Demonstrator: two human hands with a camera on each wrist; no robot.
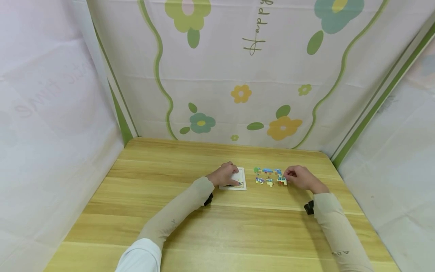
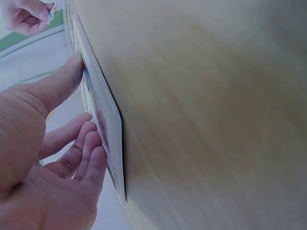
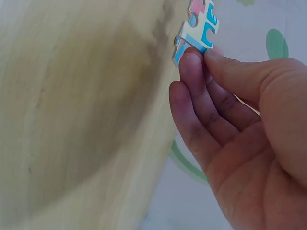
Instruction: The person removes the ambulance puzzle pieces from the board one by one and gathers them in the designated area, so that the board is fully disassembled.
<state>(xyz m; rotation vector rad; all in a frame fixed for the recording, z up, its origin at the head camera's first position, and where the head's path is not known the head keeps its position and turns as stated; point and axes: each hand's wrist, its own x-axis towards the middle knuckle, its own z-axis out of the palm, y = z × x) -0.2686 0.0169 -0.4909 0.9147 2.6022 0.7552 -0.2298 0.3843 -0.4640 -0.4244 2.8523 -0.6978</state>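
My left hand (image 1: 224, 174) rests on a white-rimmed puzzle board (image 1: 242, 173) lying flat on the table. In the left wrist view the thumb and fingertips touch the face of the board (image 2: 111, 125), and part of its picture is hidden under the hand. To the right, my right hand (image 1: 303, 178) pinches a jigsaw puzzle piece (image 3: 200, 32) between thumb and fingers. That piece is pale with blue and pink print, held tilted above the table. Several loose puzzle pieces (image 1: 267, 170) lie in two rough rows between the board and the right hand.
A wood-grain table (image 1: 217, 230) spreads under both arms. Behind it hangs a white cloth (image 1: 210, 87) printed with flowers, and similar cloth walls stand at the left and right. A dark wrist device (image 1: 309, 207) is on the right wrist.
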